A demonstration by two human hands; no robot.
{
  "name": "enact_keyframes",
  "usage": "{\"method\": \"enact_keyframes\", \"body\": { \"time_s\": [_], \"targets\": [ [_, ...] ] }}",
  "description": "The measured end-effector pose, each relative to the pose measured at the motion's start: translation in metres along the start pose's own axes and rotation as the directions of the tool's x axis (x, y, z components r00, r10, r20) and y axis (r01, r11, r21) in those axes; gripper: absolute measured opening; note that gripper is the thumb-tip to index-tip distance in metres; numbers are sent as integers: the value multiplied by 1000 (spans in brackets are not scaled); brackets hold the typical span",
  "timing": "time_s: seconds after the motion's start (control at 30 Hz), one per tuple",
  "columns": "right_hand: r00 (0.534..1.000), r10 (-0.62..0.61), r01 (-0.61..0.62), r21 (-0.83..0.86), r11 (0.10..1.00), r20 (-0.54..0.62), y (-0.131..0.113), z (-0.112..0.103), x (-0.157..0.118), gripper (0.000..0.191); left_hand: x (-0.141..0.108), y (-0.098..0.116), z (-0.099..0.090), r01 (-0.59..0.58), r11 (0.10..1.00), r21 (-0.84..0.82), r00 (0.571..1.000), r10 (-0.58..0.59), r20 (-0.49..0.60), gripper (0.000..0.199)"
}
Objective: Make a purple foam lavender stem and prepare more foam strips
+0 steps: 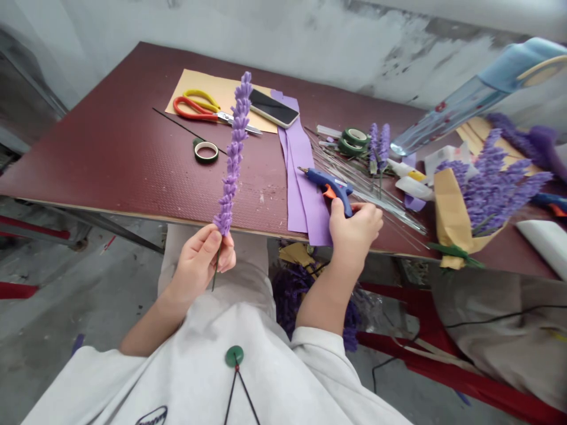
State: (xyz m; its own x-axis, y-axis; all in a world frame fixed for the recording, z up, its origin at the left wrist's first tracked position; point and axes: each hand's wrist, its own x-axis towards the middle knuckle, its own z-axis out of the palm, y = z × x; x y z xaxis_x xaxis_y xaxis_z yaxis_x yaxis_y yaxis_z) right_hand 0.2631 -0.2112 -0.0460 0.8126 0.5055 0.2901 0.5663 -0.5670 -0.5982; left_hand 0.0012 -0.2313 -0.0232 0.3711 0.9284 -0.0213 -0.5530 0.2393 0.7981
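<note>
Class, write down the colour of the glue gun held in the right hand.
The glue gun is blue with an orange trigger, seen best in the head view.

Maroon tabletop: tan card sheet under scissors and phone; purple foam strips; green tape roll.

No readable text or labels

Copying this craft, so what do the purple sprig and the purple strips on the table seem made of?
The purple sprig looks like craft foam or felt: matte, with soft, cut petals packed along a thin dark stem, possibly wire. The purple strips look like the same matte sheet, flat with clean cut edges, though foam and felt are hard to separate from here.
</note>
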Motion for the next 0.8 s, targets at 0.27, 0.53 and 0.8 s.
{"method": "enact_keyframes", "body": {
  "time_s": [0.27, 0.53, 0.8],
  "targets": [
    [954, -296, 298, -100, 949, 39, -23, -46, 39, 20, 2, -1, -6, -26, 1000, -1, 999, 26, 41, 24],
    [788, -297, 527, -342, 778, 539, -61, -25, 133, 32, 4, 0, -6, -85, 996, -37, 994, 87, 73, 26],
    [730, -354, 610, -324, 723, 585, -60, 16, 157, 36, 6, 2, -8, -94, 994, -54, 988, 99, 121, 24]
  ]
}}
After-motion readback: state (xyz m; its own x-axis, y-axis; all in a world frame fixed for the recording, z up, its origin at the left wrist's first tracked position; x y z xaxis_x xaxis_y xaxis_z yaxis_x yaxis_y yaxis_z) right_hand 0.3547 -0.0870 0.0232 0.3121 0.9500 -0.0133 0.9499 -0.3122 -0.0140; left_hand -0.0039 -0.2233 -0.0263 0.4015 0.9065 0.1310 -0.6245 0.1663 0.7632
